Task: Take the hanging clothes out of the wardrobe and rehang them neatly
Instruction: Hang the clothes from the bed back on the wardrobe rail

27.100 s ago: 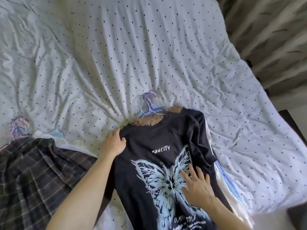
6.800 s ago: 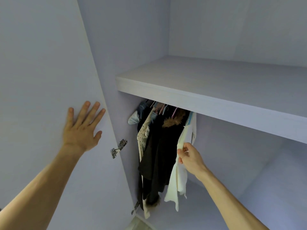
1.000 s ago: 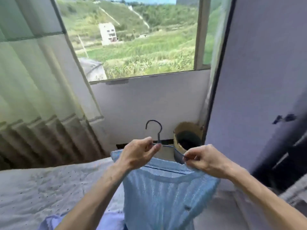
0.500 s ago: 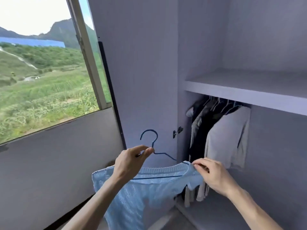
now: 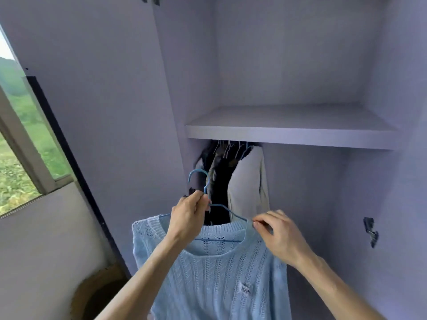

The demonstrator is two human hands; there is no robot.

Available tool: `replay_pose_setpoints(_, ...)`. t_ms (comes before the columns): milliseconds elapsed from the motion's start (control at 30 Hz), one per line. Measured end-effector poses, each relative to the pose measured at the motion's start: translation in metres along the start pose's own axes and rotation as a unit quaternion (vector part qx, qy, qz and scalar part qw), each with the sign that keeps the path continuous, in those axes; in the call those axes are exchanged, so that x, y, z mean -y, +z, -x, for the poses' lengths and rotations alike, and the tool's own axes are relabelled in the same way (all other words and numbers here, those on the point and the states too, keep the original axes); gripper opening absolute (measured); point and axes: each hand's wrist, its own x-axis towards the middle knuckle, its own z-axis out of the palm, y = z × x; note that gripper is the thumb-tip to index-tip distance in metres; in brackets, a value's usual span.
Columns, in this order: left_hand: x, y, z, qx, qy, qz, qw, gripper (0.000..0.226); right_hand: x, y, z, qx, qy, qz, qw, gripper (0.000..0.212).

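Observation:
A light blue knit top [image 5: 219, 271] hangs on a blue wire hanger [image 5: 200, 179] held up in front of the open wardrobe. My left hand [image 5: 188, 215] grips the hanger just below its hook. My right hand [image 5: 280, 239] pinches the top's right shoulder at the hanger's arm. Behind them, dark clothes [image 5: 219, 181] and a white garment [image 5: 248, 185] hang bunched at the left end of the space under the shelf [image 5: 288, 131]. The rail itself is hidden by the shelf.
The wardrobe's left door [image 5: 97, 112] stands open beside a window [image 5: 20, 125]. A round brown basket [image 5: 92, 296] sits on the floor at lower left. To the right of the hanging clothes the wardrobe space holds nothing. A hinge [image 5: 370, 230] is on the right wall.
My view has swung right and closer to face the wardrobe squarely. Both hands have lifted the blue top on its hanger toward the hanging space, keeping the same grips.

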Motion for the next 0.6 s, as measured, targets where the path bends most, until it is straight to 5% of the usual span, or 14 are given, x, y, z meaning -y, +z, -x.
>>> replay_pose_setpoints(133,-0.010,0.030,-0.007,-0.001,-0.003,-0.009,1.000,0.031,-0.014,-0.023,0.020,0.068,0.062,0.068,0.993,0.028)
replay_pose_setpoints(267,-0.014,0.059,-0.015,0.039,0.001,-0.011,0.999,0.033,-0.015,-0.050,0.042,0.187,0.133,-0.003,0.973,0.016)
replay_pose_setpoints(433,-0.024,0.098,-0.016,0.158,0.040,-0.011,0.987,0.037,-0.002,-0.051,0.065,0.328,0.223,-0.225,0.890,0.012)
replay_pose_setpoints(600,-0.033,0.120,-0.016,0.285,0.033,-0.039,0.957,0.034,-0.001,-0.025,0.079,0.299,0.291,-0.378,0.827,0.005)
